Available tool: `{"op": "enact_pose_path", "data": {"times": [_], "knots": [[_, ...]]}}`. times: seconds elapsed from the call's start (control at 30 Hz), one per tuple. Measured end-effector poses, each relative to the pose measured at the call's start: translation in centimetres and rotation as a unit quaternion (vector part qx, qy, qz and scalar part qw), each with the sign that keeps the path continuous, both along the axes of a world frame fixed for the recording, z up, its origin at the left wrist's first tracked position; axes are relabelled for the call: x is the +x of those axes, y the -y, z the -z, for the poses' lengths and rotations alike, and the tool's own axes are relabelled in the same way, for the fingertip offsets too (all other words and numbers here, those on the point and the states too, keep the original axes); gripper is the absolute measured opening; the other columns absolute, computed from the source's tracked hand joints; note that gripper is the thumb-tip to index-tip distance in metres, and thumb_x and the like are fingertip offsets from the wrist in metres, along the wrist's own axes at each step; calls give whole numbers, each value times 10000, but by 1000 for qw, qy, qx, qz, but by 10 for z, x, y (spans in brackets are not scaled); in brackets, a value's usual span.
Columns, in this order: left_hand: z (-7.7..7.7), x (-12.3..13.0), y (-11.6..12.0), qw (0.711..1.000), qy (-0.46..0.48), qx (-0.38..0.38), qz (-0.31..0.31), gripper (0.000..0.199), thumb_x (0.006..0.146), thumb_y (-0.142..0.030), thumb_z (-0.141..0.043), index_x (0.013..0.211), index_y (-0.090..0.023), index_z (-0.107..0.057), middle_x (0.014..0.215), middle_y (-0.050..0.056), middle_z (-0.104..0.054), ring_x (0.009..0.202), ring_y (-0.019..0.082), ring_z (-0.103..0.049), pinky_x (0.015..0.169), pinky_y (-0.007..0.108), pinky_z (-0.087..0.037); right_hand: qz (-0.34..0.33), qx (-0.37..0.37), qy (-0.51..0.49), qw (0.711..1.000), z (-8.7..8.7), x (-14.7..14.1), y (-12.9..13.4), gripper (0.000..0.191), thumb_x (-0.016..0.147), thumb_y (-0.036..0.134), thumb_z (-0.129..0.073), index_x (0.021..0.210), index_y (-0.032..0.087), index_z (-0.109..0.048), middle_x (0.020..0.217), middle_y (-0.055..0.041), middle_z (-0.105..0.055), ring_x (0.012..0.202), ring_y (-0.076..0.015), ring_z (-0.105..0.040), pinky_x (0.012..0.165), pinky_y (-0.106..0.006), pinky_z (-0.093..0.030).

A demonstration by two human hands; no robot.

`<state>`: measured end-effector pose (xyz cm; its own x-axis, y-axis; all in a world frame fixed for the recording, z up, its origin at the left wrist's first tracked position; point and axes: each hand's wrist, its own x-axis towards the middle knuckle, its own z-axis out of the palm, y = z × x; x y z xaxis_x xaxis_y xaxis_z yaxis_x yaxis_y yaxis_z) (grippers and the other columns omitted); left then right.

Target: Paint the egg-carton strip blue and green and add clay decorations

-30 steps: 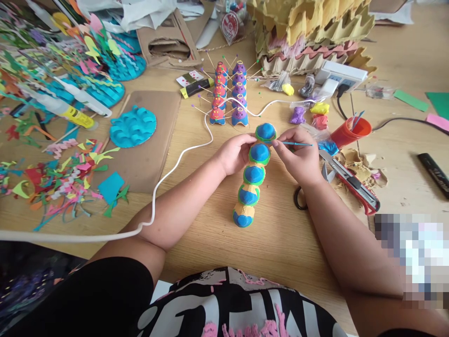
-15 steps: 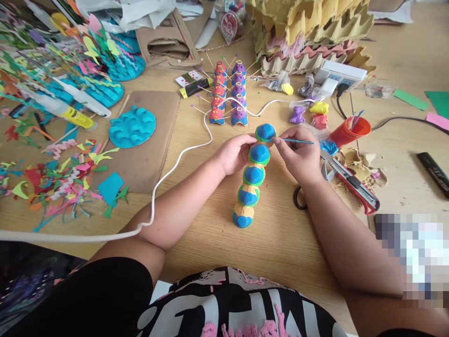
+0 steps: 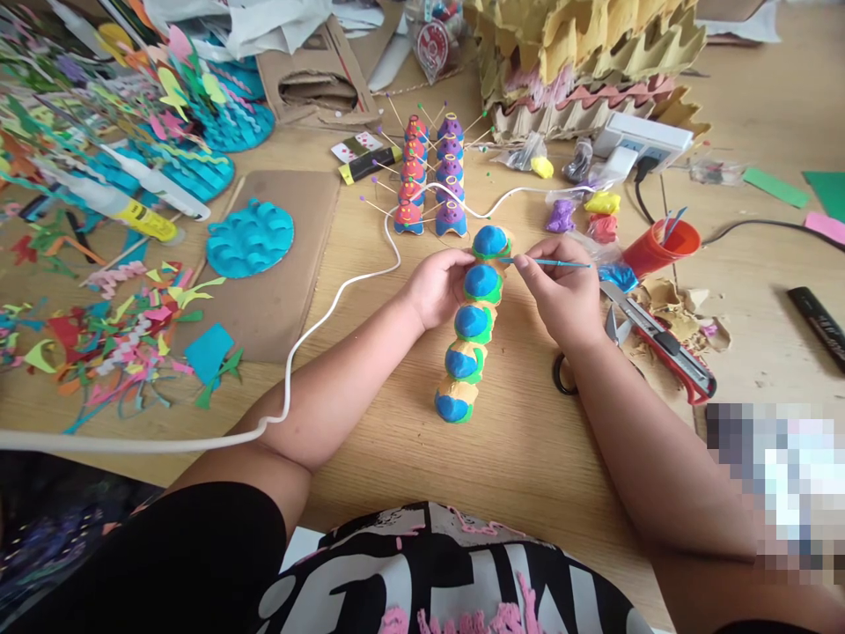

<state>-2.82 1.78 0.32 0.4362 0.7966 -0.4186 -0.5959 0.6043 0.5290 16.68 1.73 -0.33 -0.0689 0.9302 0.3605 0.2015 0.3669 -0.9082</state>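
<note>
A strip of egg-carton cups [image 3: 473, 325] runs toward me above the table, its domes coated in blue clay with green round their lower parts and bare tan carton between. My left hand [image 3: 441, 286] is closed on the strip's far end from the left. In my right hand [image 3: 564, 286] a thin blue modelling tool [image 3: 554, 262] is pinched between thumb and fingers, its tip at the green edge of the farthest dome. Past the strip stand a red caterpillar-like row [image 3: 409, 217] and a purple one [image 3: 451, 217], both with faces and pin feelers.
A white cable [image 3: 343, 289] crosses the table and my left forearm. Right of my hand lie a utility knife [image 3: 660, 339], scissors [image 3: 564, 374] and an orange cup [image 3: 662, 251]. Paper scraps [image 3: 132, 335] and a blue textured disc [image 3: 249, 238] are leftward. Egg trays [image 3: 581, 53] stack behind.
The strip has turned and tilted slightly left, so more green shows along its right side. The tool tip now sits lower against the far dome's right edge.
</note>
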Motion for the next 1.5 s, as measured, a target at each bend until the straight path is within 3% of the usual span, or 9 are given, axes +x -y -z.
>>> {"op": "enact_pose_path", "data": {"times": [0.37,0.97,1.17,1.33,1.5], "knots": [[-5,2,3,1000,6,-15,25,258,984,-227,-486,887,-150,-712,645,51,-719,545,201,-711,573,305,-574,-11,13,-29,999,-1,-6,3,574,825,798,-816,835,246,-659,780,28,-611,661,-107,-508,614,-293,-426],[3,-1,-1,998,32,-21,40,287,951,-257,-503,1046,-153,-754,657,54,-716,558,240,-694,581,354,-569,2,30,5,1000,-2,-11,6,577,844,820,-779,825,254,-671,774,10,-656,658,-122,-526,601,-299,-444],[5,-2,-2,999,31,-8,38,275,968,-231,-473,911,-136,-725,649,70,-690,562,228,-691,590,344,-580,-17,39,14,999,-6,-12,10,530,892,739,-793,821,227,-675,773,13,-653,648,-104,-513,607,-280,-442],[3,-3,0,997,40,15,65,331,992,-215,-437,951,-113,-749,644,56,-667,549,228,-683,588,351,-597,9,51,32,998,-3,-11,9,483,932,690,-773,833,227,-674,776,15,-654,657,-106,-516,605,-273,-432],[0,-3,1,998,42,-9,53,315,979,-201,-445,857,-124,-725,634,65,-667,533,223,-672,561,335,-589,0,53,40,998,-4,-10,10,384,946,567,-807,831,224,-676,784,15,-651,659,-103,-511,623,-275,-444]]}}
